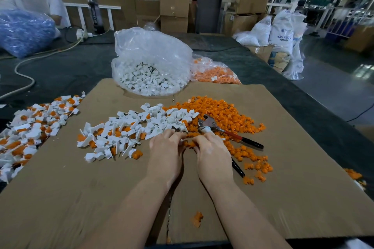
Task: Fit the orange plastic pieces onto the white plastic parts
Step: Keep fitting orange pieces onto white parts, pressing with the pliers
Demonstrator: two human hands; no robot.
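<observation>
Background sack [281, 32] reads "ABS RESIN", perhaps; both hands' fingers [174, 134] curl, pinching orange pieces [190, 144].

Factory hall of stacked cardboard boxes [174, 0], white resin sacks [282, 32], glossy grey floor [332, 79], daylit windows.

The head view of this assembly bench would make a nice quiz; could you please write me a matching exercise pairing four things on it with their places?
Things:
1. clear bag of white parts
2. bag of orange pieces
3. pliers
4. single orange piece

Places:
A. alone on the cardboard sheet, between the forearms
B. at the far edge of the cardboard, in the middle
C. on the loose orange pile, right of the hands
D. on the dark table, right of the clear bag

Pairs: 1-B, 2-D, 3-C, 4-A
</observation>
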